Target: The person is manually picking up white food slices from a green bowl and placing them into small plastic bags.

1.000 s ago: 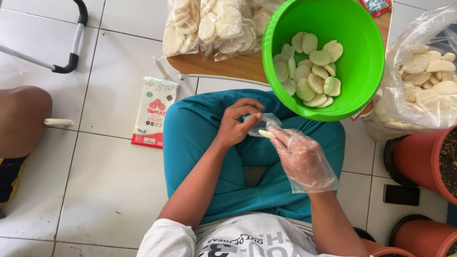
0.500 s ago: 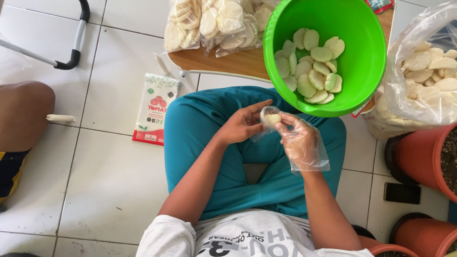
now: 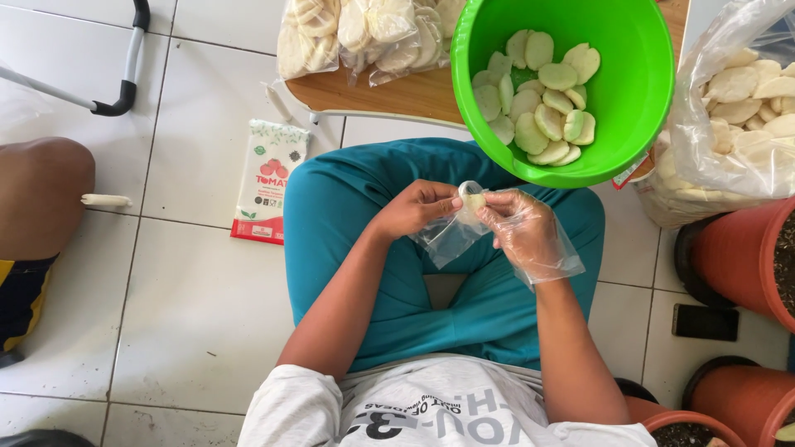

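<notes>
I sit cross-legged in teal trousers. My left hand (image 3: 418,209) pinches the mouth of a small clear plastic bag (image 3: 447,236) over my lap. My right hand (image 3: 523,230), inside a thin clear plastic glove, holds a pale round cracker (image 3: 474,199) at the bag's opening. Both hands meet at the bag. Just beyond them a bright green bowl (image 3: 638,91) holds several pale round crackers (image 3: 542,99).
A low wooden table (image 3: 389,95) carries clear bags packed with crackers (image 3: 356,33). A big clear sack of crackers (image 3: 737,116) stands at right beside terracotta pots (image 3: 741,257). A small printed sachet (image 3: 269,178) lies on the white tiled floor. Another person's knee (image 3: 41,194) is at left.
My hands have drawn closer together and lifted slightly. The gloved right hand has brought a cracker to the bag's mouth, and the bag now hangs open beneath it.
</notes>
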